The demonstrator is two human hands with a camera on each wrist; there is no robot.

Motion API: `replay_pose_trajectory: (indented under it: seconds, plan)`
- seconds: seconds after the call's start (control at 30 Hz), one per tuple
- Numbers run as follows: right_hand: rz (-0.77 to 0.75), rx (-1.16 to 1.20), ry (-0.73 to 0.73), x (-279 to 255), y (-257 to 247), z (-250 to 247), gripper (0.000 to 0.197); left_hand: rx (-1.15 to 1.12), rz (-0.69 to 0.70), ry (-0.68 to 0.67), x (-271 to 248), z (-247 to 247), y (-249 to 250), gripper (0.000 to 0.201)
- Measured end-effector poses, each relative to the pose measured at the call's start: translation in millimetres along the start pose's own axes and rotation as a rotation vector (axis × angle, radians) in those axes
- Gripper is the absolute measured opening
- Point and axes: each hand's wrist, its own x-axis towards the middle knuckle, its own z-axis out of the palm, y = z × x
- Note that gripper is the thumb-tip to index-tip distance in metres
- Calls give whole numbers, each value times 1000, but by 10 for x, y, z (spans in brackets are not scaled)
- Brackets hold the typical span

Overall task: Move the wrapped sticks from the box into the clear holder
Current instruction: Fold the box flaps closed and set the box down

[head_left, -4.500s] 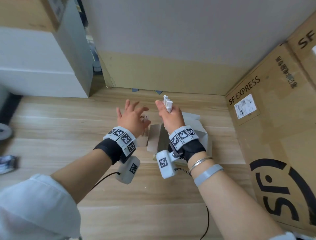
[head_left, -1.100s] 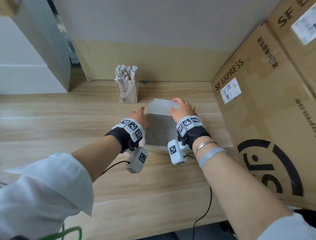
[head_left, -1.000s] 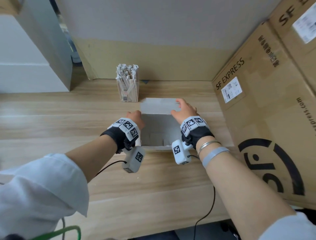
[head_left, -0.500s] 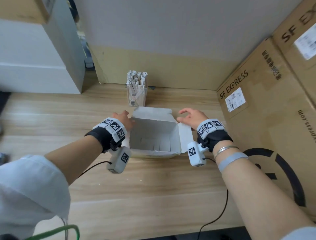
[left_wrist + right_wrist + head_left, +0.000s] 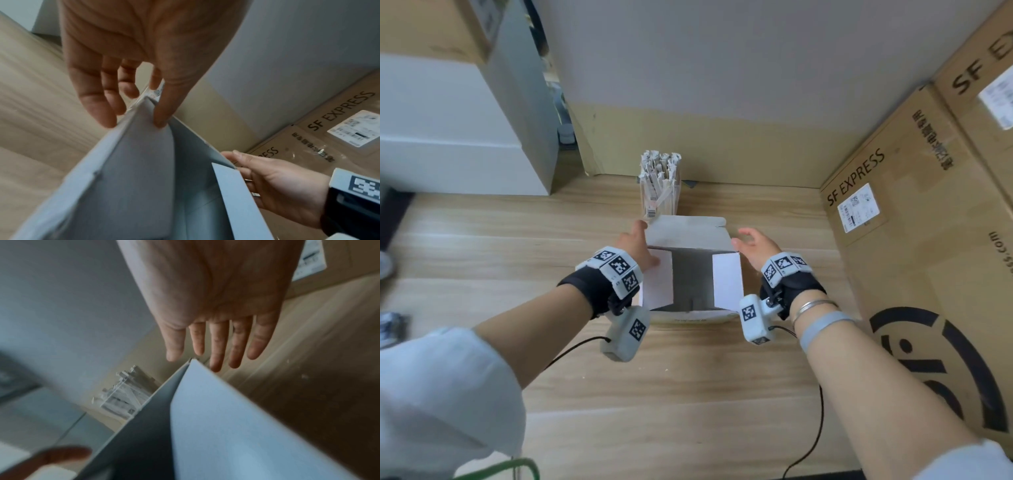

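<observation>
Both hands' straight fingers (image 5: 96,104) press the box (image 5: 690,236) flaps.

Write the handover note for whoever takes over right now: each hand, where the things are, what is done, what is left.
Left hand: fingers straight, thumb and fingers at the left flap of the white box; no firm grip visible.
Right hand: open, fingers straight beside the box's right flap, holding nothing.
Box: on the wooden table, near the person, side flaps folding inward over the opening. No sticks visible in the part of the inside that shows.
Clear holder: upright just behind the box, packed with wrapped sticks.
Done: the sticks appear to be in the holder.
Left: probably only closing the box; check inside it first.
</observation>
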Motion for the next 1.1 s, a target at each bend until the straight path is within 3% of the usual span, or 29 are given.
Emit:
replay_pose_trajectory:
  seconds: [0.17, 0.3, 0.37, 0.5, 0.57, 0.67, 0.8, 0.87, 1.1]
  plan:
    - [10, 312, -1, 102, 25, 58, 62, -46, -49, 16, 84, 69, -106, 62]
    - [-19, 480, 2, 94, 69, -13, 40, -166, -32, -60, 118, 16, -120, 46]
    - [-45, 512, -16, 35, 75, -76, 25, -206, -10, -115, 129, -21, -111, 35]
    - [-106, 379, -110, -78, 213, -140, 32, -310, -10, -116, 108, -108, -26, 20]
    - [-96, 319, -110, -109, 287, -120, 29, -261, 47, -64, 99, -119, -1, 27]
    - [-66, 290, -67, -150, 303, -31, 33, 71, 287, -50, 19, -47, 38, 34]
    - [-43, 345, -4, -177, 237, 47, 27, 346, 430, -169, -158, 188, 41, 78]
    - [-58, 367, 2, -201, 198, 52, 23, 426, 457, -207, -164, 268, 9, 91]
    - [-119, 372, 42, -157, 243, 69, 16, 357, 492, -138, -107, 270, 15, 86]
